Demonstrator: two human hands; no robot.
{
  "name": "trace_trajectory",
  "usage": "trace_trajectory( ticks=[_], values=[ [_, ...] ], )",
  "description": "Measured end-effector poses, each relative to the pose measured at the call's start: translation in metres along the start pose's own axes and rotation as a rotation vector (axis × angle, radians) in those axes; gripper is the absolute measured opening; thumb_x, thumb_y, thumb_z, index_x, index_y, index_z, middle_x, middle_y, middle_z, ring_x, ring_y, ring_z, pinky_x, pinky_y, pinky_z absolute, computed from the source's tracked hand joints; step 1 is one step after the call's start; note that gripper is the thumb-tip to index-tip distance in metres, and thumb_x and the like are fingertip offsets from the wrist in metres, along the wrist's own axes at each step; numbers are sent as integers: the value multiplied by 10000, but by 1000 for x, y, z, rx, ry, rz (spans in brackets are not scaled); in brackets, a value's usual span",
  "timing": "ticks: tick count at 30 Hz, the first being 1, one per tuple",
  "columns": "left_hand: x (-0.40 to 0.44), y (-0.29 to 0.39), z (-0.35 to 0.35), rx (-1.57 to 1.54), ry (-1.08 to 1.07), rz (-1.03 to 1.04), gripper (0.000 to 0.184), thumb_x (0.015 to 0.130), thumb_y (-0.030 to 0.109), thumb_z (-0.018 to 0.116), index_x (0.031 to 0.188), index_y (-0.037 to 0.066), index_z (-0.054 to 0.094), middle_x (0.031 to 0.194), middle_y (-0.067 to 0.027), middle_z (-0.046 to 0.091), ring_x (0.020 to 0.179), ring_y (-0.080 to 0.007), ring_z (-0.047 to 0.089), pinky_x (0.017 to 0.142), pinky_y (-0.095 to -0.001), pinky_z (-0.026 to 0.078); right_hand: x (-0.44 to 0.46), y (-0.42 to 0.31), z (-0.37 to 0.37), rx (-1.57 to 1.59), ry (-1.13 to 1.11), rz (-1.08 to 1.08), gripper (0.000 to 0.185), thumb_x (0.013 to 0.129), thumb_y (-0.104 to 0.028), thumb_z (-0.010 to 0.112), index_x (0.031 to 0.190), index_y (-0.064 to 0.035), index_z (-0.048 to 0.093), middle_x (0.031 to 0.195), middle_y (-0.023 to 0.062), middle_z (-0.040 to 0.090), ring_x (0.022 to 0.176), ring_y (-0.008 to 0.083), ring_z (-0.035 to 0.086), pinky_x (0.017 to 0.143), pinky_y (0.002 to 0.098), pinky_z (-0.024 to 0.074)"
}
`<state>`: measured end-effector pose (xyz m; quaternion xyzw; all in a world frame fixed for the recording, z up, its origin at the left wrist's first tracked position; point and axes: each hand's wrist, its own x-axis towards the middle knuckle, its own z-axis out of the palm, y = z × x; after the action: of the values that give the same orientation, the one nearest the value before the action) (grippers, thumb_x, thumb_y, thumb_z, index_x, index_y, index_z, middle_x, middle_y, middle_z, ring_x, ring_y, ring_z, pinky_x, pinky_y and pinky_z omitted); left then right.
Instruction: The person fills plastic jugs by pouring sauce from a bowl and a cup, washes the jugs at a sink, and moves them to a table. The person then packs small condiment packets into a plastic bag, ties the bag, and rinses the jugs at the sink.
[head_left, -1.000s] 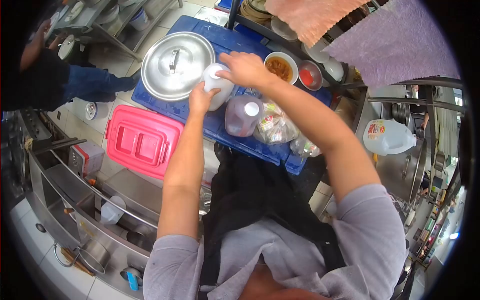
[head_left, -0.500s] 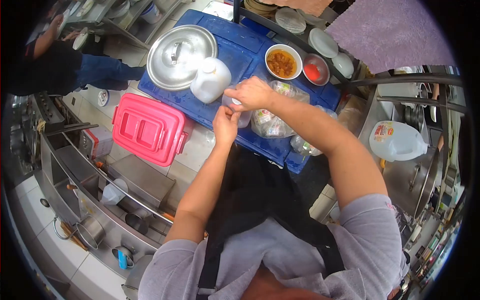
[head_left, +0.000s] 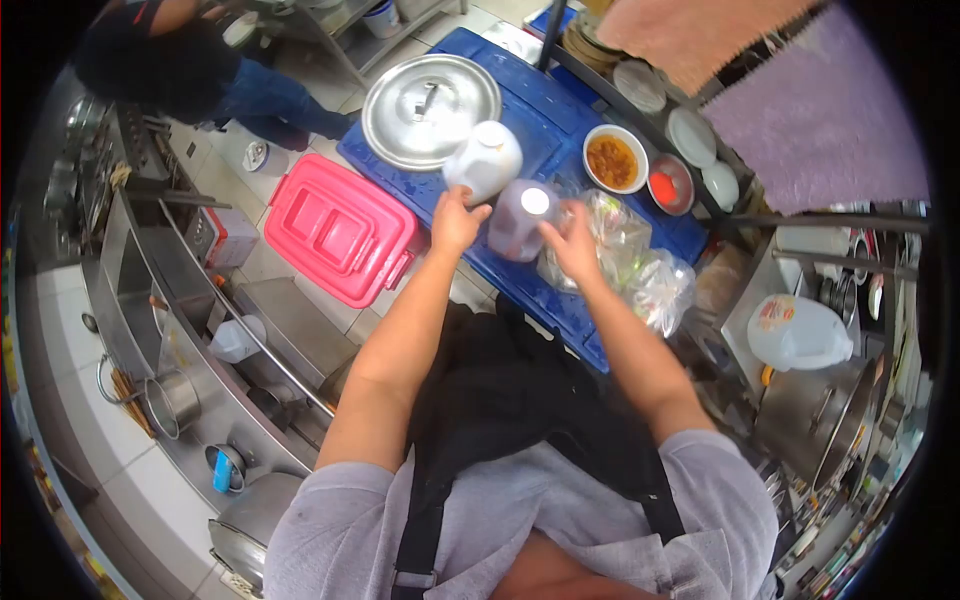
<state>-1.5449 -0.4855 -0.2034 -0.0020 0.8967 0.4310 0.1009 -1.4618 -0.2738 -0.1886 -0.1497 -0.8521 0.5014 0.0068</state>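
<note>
My left hand [head_left: 457, 222] is at the near lower edge of a whitish plastic jug [head_left: 483, 165], its thumb and fingers apart. Its fingertips look to touch that jug. Beside it stands a second translucent plastic jug [head_left: 513, 232] with a white cap [head_left: 535, 201] and a darker, purplish-brown tint. At this capped jug's right side is my right hand [head_left: 574, 243], slightly blurred, thumb and fingers spread and seemingly brushing the jug. Clear plastic bags [head_left: 612, 228] with greenish contents lie just past the right hand, and another bag [head_left: 662, 290] sits nearer to me.
A round metal lid [head_left: 430, 105] rests on the blue surface [head_left: 480, 70]. A bowl of orange-brown food [head_left: 613, 160] and a metal bowl with something red [head_left: 670, 188] stand at the back right. A pink lidded box [head_left: 340, 230] is at left. Another person [head_left: 160, 60] stands upper left.
My hands have come apart from the capped jug's top. The left hand moved to the whitish jug; the right dropped to the capped jug's side. The whole view has shifted.
</note>
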Motion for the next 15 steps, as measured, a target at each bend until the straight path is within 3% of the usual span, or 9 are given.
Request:
trace_trajectory(
  ticks=[2,3,4,5,6,7,10,13,15],
  values=[
    [35,-32,-13,80,125,60,499,706,171,801,1129,-9,606,1154,-200,625,1085,-308,606,930,-394,484,-31,40,19,82,-6,180,358,882,-300,701,1084,-37,565,823,46,606,752,163,573,663,319,477],
    [49,-38,-13,33,185,77,434,716,141,747,1110,11,620,1100,-220,634,1042,-381,606,923,-427,484,-46,53,28,196,-162,196,242,895,-240,683,1013,-50,591,753,19,564,639,130,526,559,295,438],
    [57,-32,-21,-11,157,7,392,735,117,697,1111,32,629,1115,-215,636,1056,-370,608,930,-424,484,-55,42,29,266,-397,411,181,907,-208,666,996,-64,603,699,-2,537,547,94,468,468,267,378],
    [75,-39,-18,-233,105,-119,390,731,89,669,1117,51,634,1124,-204,642,1062,-359,612,941,-421,480,-63,40,41,334,-470,406,176,912,-196,657,1031,-79,600,663,-12,518,501,77,448,427,244,348],
    [88,-52,-14,-155,177,103,404,716,71,663,1119,60,636,1129,-203,636,1079,-357,601,959,-415,468,-66,40,46,343,-516,410,184,923,-176,641,1070,-79,590,648,-15,503,512,83,459,432,245,353],
    [89,-51,-29,-167,137,148,437,700,150,747,1110,70,618,1144,-198,601,1087,-363,583,954,-404,467,-70,31,50,316,-502,413,200,926,-156,630,1103,-79,579,654,-15,501,516,80,457,432,241,348],
    [72,-68,-87,-222,113,276,414,706,132,718,1097,54,608,1076,-206,600,1029,-381,587,923,-404,477,-65,9,44,324,-509,579,253,931,-149,618,1167,-74,566,698,-2,534,570,84,491,472,232,391],
    [57,-133,-155,-395,-108,217,398,726,95,696,1101,-1,608,880,-162,669,814,-282,662,719,-380,530,-58,-36,43,241,-545,467,247,941,-157,612,1164,-61,566,706,0,548,580,88,505,492,229,401],
    [57,-176,-198,-626,-132,-121,371,750,64,670,1106,-18,605,791,-130,664,676,-211,651,550,-346,509,-49,-51,50,151,-582,337,243,951,-160,601,1161,-42,567,714,4,558,584,95,514,511,228,411]
  ],
)
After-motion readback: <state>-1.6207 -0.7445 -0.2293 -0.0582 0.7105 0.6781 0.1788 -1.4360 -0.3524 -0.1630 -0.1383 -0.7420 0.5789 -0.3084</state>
